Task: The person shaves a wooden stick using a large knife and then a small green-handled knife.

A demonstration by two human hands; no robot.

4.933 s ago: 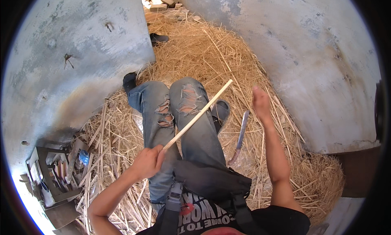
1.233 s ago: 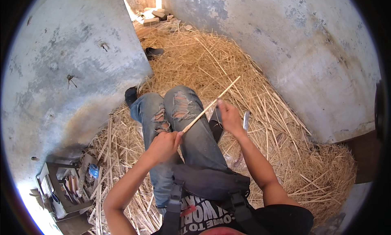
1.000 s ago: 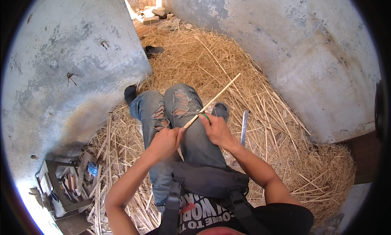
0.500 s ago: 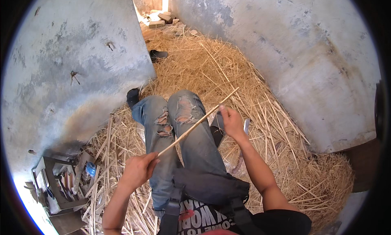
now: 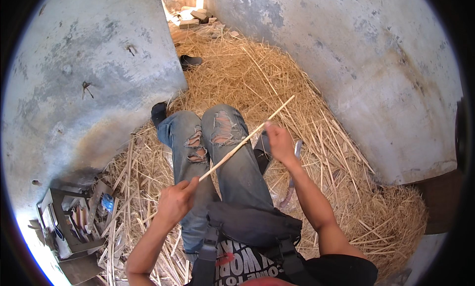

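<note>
A long, thin pale stick [image 5: 231, 154], perhaps split bamboo or cane, slants over my thighs, rising from lower left to upper right. My left hand [image 5: 177, 203] pinches its lower end between thumb and fingers. Further up the stick, my right hand [image 5: 281, 143] is closed at it, with the thumb pointing up; the tip sticks out beyond that hand. Around the middle of the stick there is a slightly thicker, rougher spot. Below the stick are my knees in torn blue jeans [image 5: 190, 187].
Straw and shavings [image 5: 237, 78] cover the floor, with longer strips at both sides. A wooden box frame [image 5: 74, 246] holding odds and ends stands lower left, near a blue plastic scrap [image 5: 108, 202]. A black slipper [image 5: 191, 61] lies ahead. Plastered walls [image 5: 336, 63] rise on both sides.
My left hand has shifted slightly right and up the picture, and the stick's far tip has moved up and right. More of the stick shows beyond my right hand.
</note>
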